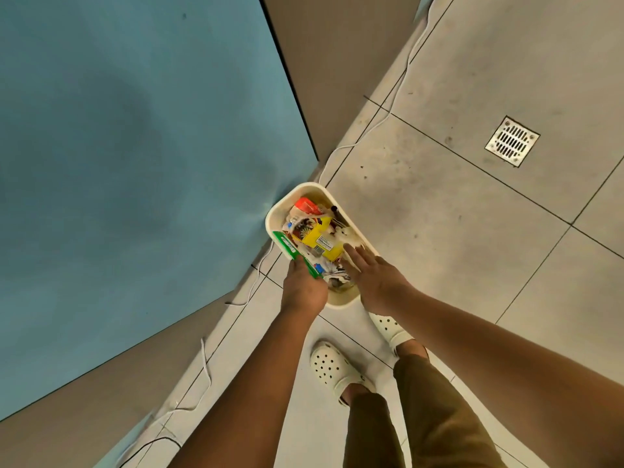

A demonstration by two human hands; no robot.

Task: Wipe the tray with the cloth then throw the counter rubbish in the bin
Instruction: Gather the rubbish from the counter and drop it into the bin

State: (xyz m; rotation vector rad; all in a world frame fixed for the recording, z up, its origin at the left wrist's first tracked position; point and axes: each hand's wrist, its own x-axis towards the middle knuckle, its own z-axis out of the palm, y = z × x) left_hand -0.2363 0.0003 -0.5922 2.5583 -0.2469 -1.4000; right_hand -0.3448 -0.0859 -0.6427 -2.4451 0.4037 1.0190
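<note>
Seen from the head camera, looking steeply down, a cream rounded-rectangular plastic bin (pixel 304 190) stands on the pale grey tiled floor (pixel 439 231), pushed into the corner against a blue cabinet panel (pixel 135 146). The bin is full of rubbish: a yellow printed packet (pixel 319 239) lies on top near the middle, an orange-red wrapper (pixel 305 206) sits toward the far end, and crumpled white paper (pixel 347 235) rests along the right side. The left hand (pixel 304 288) grips the near end of a green and white cardboard box (pixel 292 248), which lies over the bin's left rim. The right hand (pixel 371 275) is spread with straight fingers over the near right part of the rubbish, its fingertips at the yellow packet, though whether they press it is hard to tell. A thin white cable (pixel 381 119) trails along the base of the cabinets. A square metal floor drain (pixel 512 141) lies well apart to the right. Two cream perforated clogs (pixel 329 366) stand just behind the bin.
</note>
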